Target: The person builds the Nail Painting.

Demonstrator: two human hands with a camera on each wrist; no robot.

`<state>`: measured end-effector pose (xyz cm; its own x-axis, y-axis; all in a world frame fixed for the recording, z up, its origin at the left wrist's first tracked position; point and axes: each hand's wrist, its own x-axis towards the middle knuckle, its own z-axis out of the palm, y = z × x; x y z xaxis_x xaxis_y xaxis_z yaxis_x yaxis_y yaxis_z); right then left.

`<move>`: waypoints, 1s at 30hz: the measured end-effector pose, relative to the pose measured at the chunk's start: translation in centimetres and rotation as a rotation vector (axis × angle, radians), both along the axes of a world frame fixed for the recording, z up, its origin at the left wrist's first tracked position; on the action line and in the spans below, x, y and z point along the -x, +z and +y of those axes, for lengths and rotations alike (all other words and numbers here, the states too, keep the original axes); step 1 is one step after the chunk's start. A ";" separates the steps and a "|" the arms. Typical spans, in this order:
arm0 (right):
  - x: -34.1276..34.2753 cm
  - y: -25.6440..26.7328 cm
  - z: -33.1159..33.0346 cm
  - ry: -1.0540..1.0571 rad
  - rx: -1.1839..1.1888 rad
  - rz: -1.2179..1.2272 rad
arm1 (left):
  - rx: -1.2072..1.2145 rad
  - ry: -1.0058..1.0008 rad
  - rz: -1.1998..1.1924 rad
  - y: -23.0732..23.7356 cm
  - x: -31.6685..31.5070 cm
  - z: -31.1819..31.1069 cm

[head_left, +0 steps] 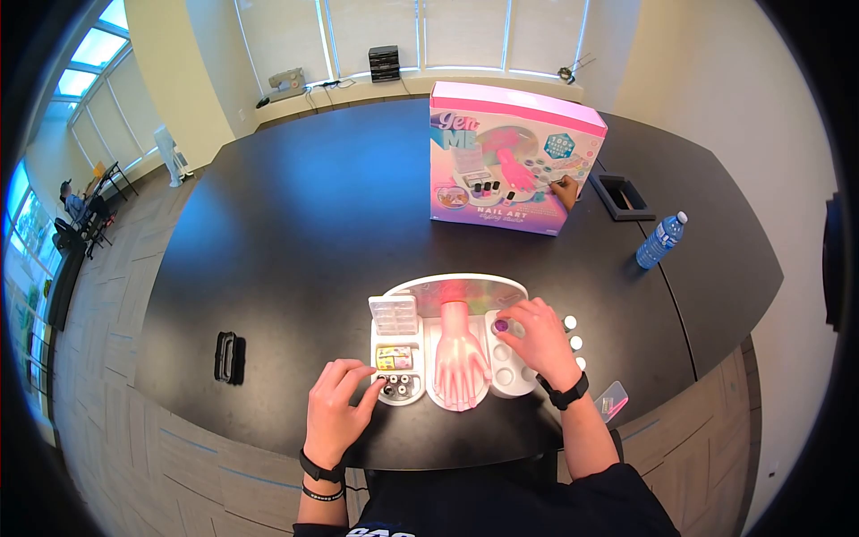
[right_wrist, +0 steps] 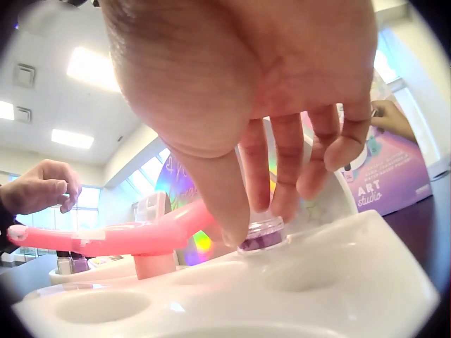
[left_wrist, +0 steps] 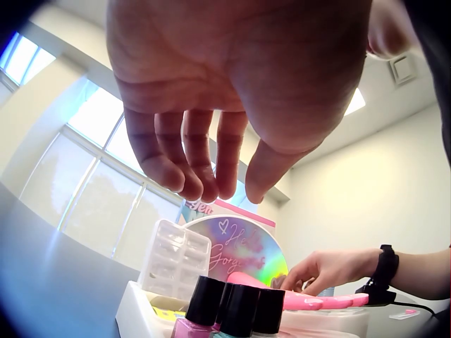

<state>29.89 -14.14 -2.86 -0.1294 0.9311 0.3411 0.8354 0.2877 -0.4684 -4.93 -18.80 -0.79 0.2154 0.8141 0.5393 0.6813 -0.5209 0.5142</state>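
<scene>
I see a blue-labelled water bottle (head_left: 660,242) toward the tabletop's (head_left: 295,259) right edge, a black rectangular tray (head_left: 646,214) behind it. Near the left edge I make out a small black case (head_left: 229,358). Beyond the far edge, a sewing machine (head_left: 287,83) sits on the windowsill (head_left: 422,85).

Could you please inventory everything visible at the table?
nail station: 1, white, near side
model hand: 1, pink, station's middle
pot: 1, purple, station's right
polish bottles: several, black-capped, station's front left
divided case: 1, whitish, station's back left
patterned pieces: uncounted, yellow, station's left
capped items: 3, white, beside station
retail box: 1, pink, behind station
square tray: 1, black, beside box
water bottle: 1, blue, right side
small item: 1, black, left side
flat piece: 1, clear, near edge
left hand: 1, above bottles
right hand: 1, pinching pot
</scene>
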 end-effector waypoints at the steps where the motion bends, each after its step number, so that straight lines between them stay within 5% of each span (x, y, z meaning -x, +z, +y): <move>1: 0.0 0.0 0.0 0.000 0.000 0.000 | -0.001 0.000 0.004 0.0 0.0 0.0; 30: -0.6 -0.3 0.0 0.002 0.077 0.000 | 0.019 -0.032 0.017 -0.1 -0.2 0.4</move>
